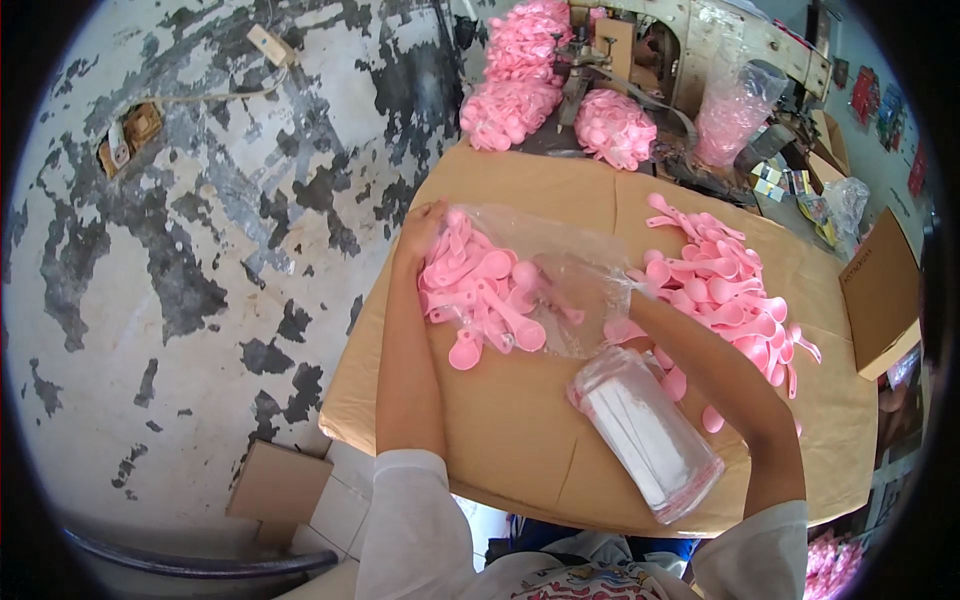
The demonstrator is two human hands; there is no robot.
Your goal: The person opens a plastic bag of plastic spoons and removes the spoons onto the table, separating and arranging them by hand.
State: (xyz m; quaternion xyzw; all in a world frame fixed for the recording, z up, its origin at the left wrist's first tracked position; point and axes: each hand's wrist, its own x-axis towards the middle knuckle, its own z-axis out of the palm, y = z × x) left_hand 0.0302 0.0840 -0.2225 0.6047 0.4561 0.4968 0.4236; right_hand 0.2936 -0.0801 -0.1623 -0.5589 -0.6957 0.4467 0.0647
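Observation:
A heap of pink plastic spoons (480, 285) with round bowls and short handles lies at the left of the brown-covered table, partly behind clear film. My left hand (424, 228) curls round the far left side of this heap, fingers bent against the spoons. A clear plastic bag (500, 222) stretches from the heap to my right wrist. Inside it is my right hand (590, 292), reaching toward the spoons; the creased film blurs its fingers. A larger loose pile of pink spoons (725, 290) lies beside my right forearm. Close by rests a stack of flat clear bags (645, 432).
Filled bags of pink spoons (515, 105) are stacked beyond the far edge, near a metal machine (700, 40). A tall clear bag (738, 110) holds more pink pieces. An open cardboard box (880, 295) stands at the right; a peeling wall (200, 250) borders the left.

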